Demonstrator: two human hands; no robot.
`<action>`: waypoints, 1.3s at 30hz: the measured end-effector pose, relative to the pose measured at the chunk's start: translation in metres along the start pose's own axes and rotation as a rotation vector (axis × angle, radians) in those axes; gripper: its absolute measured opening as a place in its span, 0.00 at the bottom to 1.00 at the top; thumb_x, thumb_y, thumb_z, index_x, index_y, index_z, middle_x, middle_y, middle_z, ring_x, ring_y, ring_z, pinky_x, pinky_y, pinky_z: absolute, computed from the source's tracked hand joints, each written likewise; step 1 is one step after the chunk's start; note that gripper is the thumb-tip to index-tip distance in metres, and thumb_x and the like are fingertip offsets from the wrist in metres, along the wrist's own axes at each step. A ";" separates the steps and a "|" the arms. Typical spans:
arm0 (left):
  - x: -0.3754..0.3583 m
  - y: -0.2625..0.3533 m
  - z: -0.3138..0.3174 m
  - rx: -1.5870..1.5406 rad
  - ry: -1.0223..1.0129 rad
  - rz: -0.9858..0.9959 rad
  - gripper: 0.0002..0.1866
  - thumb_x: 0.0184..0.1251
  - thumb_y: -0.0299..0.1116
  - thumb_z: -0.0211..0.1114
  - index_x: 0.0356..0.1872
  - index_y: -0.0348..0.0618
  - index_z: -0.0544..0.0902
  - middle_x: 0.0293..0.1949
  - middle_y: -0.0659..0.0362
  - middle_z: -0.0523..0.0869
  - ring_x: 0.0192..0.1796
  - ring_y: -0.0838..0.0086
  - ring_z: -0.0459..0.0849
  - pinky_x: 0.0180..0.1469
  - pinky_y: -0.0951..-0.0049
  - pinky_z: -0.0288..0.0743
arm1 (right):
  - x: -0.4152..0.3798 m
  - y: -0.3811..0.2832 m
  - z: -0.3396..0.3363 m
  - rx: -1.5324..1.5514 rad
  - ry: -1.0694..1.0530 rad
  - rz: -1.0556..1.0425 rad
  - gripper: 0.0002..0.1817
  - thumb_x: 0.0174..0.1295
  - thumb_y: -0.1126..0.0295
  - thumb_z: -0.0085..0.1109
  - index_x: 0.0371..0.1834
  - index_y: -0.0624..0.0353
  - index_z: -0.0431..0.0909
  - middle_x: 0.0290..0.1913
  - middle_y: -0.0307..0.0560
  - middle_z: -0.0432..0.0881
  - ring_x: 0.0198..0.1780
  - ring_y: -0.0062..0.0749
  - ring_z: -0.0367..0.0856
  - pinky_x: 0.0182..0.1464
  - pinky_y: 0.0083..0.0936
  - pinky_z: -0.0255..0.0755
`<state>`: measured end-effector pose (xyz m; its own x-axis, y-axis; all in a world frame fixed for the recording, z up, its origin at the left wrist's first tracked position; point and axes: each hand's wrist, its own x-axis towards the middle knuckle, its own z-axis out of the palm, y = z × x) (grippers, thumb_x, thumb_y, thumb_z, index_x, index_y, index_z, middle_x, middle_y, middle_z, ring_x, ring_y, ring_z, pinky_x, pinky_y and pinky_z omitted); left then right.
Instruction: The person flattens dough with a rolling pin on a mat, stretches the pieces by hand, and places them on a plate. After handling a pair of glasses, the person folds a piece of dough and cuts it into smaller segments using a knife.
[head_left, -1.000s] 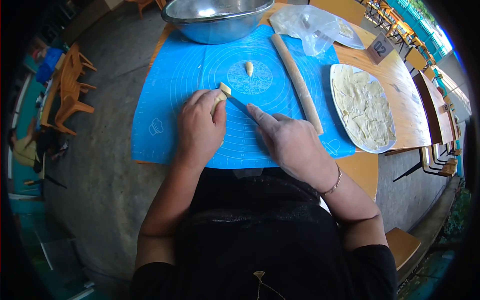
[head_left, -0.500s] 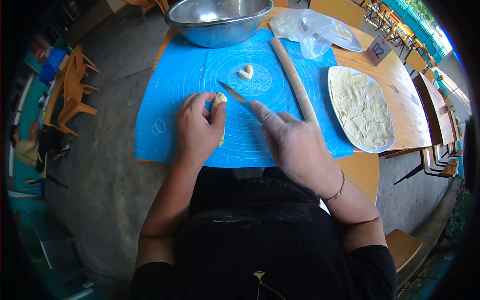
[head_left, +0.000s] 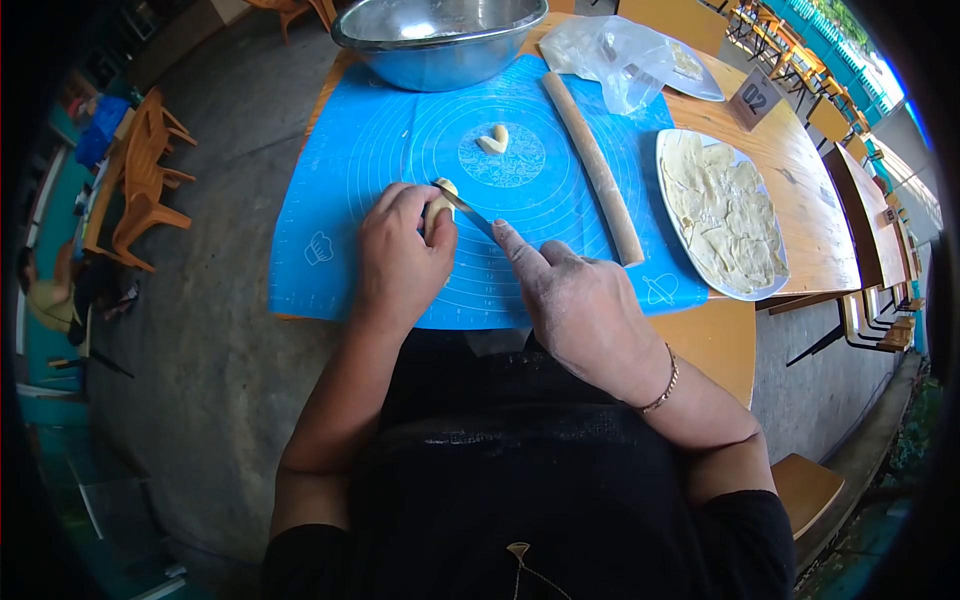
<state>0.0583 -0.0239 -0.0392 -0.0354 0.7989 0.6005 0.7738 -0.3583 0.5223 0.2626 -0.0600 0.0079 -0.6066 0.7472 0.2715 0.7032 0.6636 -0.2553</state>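
My left hand (head_left: 403,250) is closed around a roll of pale dough (head_left: 437,212) on the blue silicone mat (head_left: 340,215). In my right hand (head_left: 580,300) is a knife (head_left: 467,209), its forefinger stretched along the back of the blade. The blade lies across the far end of the dough, close to my left fingertips. Two small cut pieces of dough (head_left: 493,141) rest farther up the mat, touching or nearly so. The knife's handle is hidden inside my right hand.
A wooden rolling pin (head_left: 595,165) lies slanted right of my hands. Beyond it, a white plate (head_left: 672,225) bears flattened dough sheets. A steel bowl (head_left: 440,65), a plastic bag (head_left: 620,60) and a number sign (head_left: 755,98) stand toward the table's far side.
My right hand has moved the knife slightly left and down, from above the mat beside the dough onto its far end. My left hand still holds the dough.
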 end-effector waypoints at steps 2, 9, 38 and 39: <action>0.000 -0.004 0.001 0.018 -0.008 0.029 0.09 0.59 0.24 0.68 0.40 0.33 0.84 0.37 0.52 0.86 0.29 0.67 0.84 0.33 0.68 0.78 | 0.009 0.002 0.005 -0.015 0.023 -0.023 0.29 0.59 0.77 0.55 0.67 0.68 0.71 0.32 0.56 0.81 0.29 0.46 0.85 0.32 0.36 0.79; 0.001 0.004 -0.001 -0.021 -0.047 -0.005 0.06 0.60 0.23 0.65 0.37 0.32 0.82 0.37 0.45 0.84 0.39 0.49 0.84 0.43 0.56 0.78 | 0.048 0.007 0.028 0.033 0.116 -0.061 0.24 0.62 0.77 0.51 0.63 0.68 0.75 0.29 0.56 0.83 0.28 0.46 0.85 0.30 0.36 0.79; -0.005 0.005 -0.011 -0.138 -0.021 -0.128 0.08 0.57 0.23 0.69 0.37 0.34 0.82 0.32 0.55 0.83 0.27 0.72 0.81 0.31 0.71 0.76 | 0.013 0.016 -0.008 0.071 0.075 0.013 0.30 0.58 0.75 0.61 0.68 0.60 0.72 0.31 0.53 0.81 0.31 0.47 0.85 0.33 0.38 0.78; -0.007 0.004 -0.012 -0.137 -0.045 -0.116 0.09 0.57 0.24 0.68 0.37 0.33 0.81 0.34 0.52 0.83 0.28 0.68 0.82 0.31 0.68 0.77 | 0.008 0.010 -0.010 0.070 0.074 0.016 0.30 0.58 0.75 0.61 0.68 0.60 0.72 0.31 0.53 0.81 0.31 0.47 0.85 0.33 0.38 0.78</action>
<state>0.0539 -0.0369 -0.0336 -0.0882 0.8585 0.5052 0.6730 -0.3225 0.6656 0.2685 -0.0475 0.0169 -0.5645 0.7549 0.3338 0.6836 0.6543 -0.3236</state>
